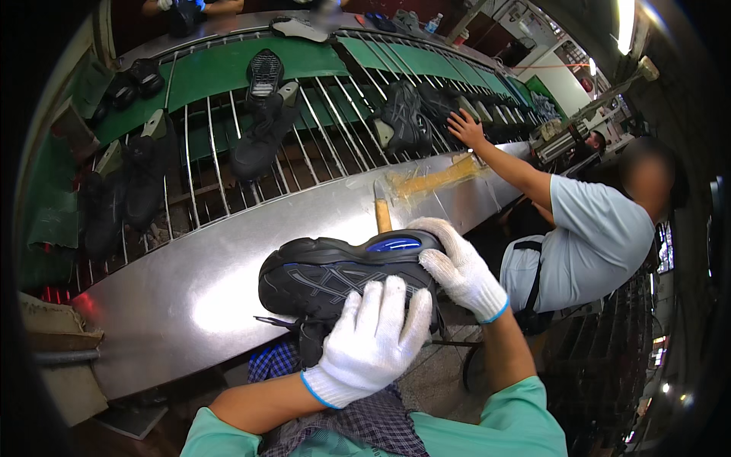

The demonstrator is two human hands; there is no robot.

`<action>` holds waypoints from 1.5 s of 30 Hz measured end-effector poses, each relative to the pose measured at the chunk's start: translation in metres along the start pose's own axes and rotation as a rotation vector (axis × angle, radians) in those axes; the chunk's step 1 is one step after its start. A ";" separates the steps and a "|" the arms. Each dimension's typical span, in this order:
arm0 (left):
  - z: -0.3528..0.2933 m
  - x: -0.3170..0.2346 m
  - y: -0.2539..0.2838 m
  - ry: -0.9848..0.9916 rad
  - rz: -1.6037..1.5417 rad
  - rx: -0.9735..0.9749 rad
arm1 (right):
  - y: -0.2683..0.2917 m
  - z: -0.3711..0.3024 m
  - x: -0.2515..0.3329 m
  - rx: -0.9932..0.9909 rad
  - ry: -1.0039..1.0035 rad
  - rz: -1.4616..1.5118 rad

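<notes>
A black sneaker (327, 282) lies on its side between my two gloved hands, held above the near edge of the metal bench, its sole turned away from me. A glossy blue insert shows in its heel sole. My right hand (461, 266), in a white knit glove, is closed round the heel end. My left hand (373, 343) presses its fingers along the upper's side; its thumb is hidden. Dark laces dangle at the near side. Just beyond the sole, a knife (382, 213) with a tan-wrapped handle rests on the bench.
The metal bench (152, 312) runs beside a roller conveyor (199, 167) with green sheets (205, 76) and several black shoes. Yellowish tape (434, 180) covers part of the bench. At right, a co-worker (601, 236) reaches over the conveyor toward shoes. Another person's hands work at the far side.
</notes>
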State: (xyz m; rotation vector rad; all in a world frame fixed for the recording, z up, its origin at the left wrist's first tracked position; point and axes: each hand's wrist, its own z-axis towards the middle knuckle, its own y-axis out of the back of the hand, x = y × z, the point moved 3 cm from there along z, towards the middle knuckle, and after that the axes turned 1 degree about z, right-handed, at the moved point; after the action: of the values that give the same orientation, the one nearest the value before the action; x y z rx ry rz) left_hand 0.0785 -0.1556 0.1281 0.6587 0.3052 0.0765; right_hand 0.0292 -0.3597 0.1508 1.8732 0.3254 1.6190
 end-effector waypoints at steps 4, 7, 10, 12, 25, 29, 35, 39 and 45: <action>-0.021 -0.012 -0.003 -0.057 -0.010 0.034 | 0.007 0.003 0.028 0.313 -0.149 -0.213; -0.027 -0.010 0.005 -0.080 0.004 0.014 | 0.003 0.026 0.062 0.570 -0.380 -0.389; -0.021 0.006 0.029 -0.099 -0.085 0.011 | -0.009 0.048 0.029 0.553 -0.098 -0.216; -0.020 0.029 0.050 -0.065 -0.185 0.009 | -0.018 0.071 0.020 0.546 0.213 -0.112; -0.198 0.184 0.213 1.187 -0.359 -0.217 | -0.088 0.058 -0.130 -0.307 0.103 -0.743; -0.240 0.140 0.176 1.173 0.131 0.281 | -0.074 0.095 -0.143 -0.200 -0.175 -0.883; -0.226 0.116 0.145 0.665 0.432 -0.147 | -0.050 0.102 -0.127 -0.081 -0.418 -0.085; -0.170 0.139 0.175 0.546 0.413 0.228 | -0.151 0.046 0.038 0.320 -0.425 0.588; -0.124 0.182 0.165 0.577 0.266 0.680 | -0.259 0.026 0.117 0.941 -0.610 0.877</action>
State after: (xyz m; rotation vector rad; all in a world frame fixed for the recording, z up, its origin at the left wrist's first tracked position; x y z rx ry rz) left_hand 0.2187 0.0779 0.0902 1.3519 0.8170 0.4352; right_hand 0.1339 -0.1017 0.0866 3.4687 -0.0614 1.3157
